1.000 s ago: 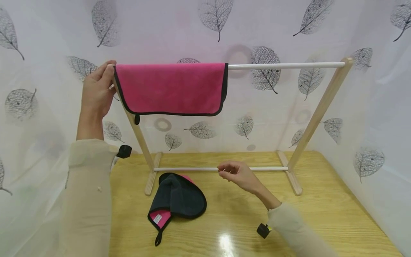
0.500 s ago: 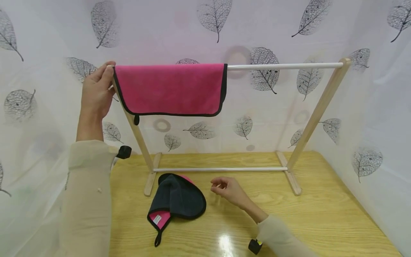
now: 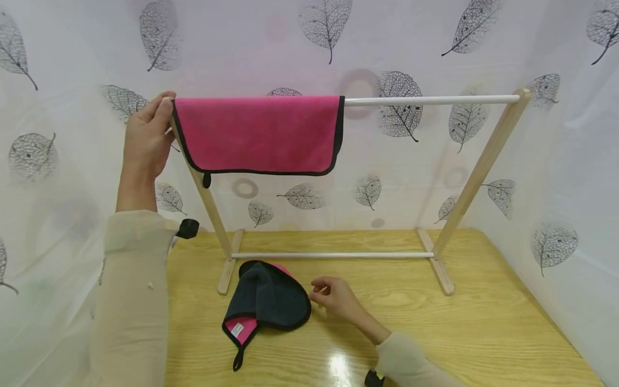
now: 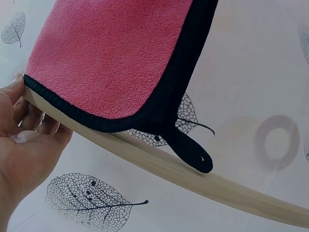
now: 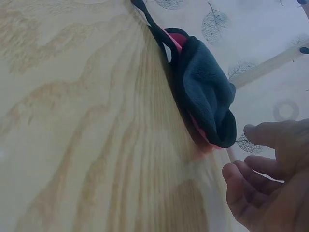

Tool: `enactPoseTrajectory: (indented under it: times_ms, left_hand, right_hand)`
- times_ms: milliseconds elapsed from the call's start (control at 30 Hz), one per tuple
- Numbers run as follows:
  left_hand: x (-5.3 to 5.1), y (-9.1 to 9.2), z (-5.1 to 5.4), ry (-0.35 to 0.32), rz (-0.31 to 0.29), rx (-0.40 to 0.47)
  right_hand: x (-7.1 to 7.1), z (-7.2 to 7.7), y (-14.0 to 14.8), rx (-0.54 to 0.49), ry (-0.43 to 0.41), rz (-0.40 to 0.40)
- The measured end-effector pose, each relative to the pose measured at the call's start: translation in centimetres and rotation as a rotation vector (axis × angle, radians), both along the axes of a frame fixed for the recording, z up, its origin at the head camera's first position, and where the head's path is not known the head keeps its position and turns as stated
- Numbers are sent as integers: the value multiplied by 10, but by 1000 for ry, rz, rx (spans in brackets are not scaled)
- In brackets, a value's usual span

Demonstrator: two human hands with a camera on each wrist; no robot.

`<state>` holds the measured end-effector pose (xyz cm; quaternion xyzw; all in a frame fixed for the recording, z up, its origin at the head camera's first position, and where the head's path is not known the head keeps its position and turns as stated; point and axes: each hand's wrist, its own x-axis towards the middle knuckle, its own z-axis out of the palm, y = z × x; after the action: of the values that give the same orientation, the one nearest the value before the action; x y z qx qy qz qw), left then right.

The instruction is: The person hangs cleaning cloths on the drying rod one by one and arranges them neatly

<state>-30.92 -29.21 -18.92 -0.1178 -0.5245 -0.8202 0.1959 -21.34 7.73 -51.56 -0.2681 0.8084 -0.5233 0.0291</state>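
A pink towel (image 3: 258, 134) with black edging hangs over the left half of the rack's white top bar (image 3: 430, 100). My left hand (image 3: 145, 137) grips the top of the wooden left post (image 3: 208, 201), its thumb beside the towel's corner. In the left wrist view, fingers (image 4: 48, 124) lie behind the post below the towel's edge. A second towel (image 3: 273, 298), dark grey with a pink underside, lies crumpled on the table. Close to its right edge is my right hand (image 3: 336, 298), fingers loosely bent. The right wrist view shows a gap between thumb and fingers with nothing in it.
The rack's lower white bar (image 3: 333, 255) runs just behind the crumpled towel. Its right post (image 3: 483, 172) stands on a wooden foot (image 3: 437, 269). A leaf-patterned curtain (image 3: 309, 64) surrounds the wooden table (image 3: 459, 333).
My right hand has come down and left from near the lower bar to the crumpled towel's right edge. The left hand and the hanging towel have stayed in place.
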Motion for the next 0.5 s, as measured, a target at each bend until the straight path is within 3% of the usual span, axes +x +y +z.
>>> enactPoseTrajectory:
  times_ms: [133, 500]
  left_hand:
    - [0, 0, 0, -4, 6, -10]
    - [0, 0, 0, -11, 17, -37]
  right_hand:
    - [1, -5, -4, 56, -15, -26]
    - [11, -5, -18, 159, 70, -94]
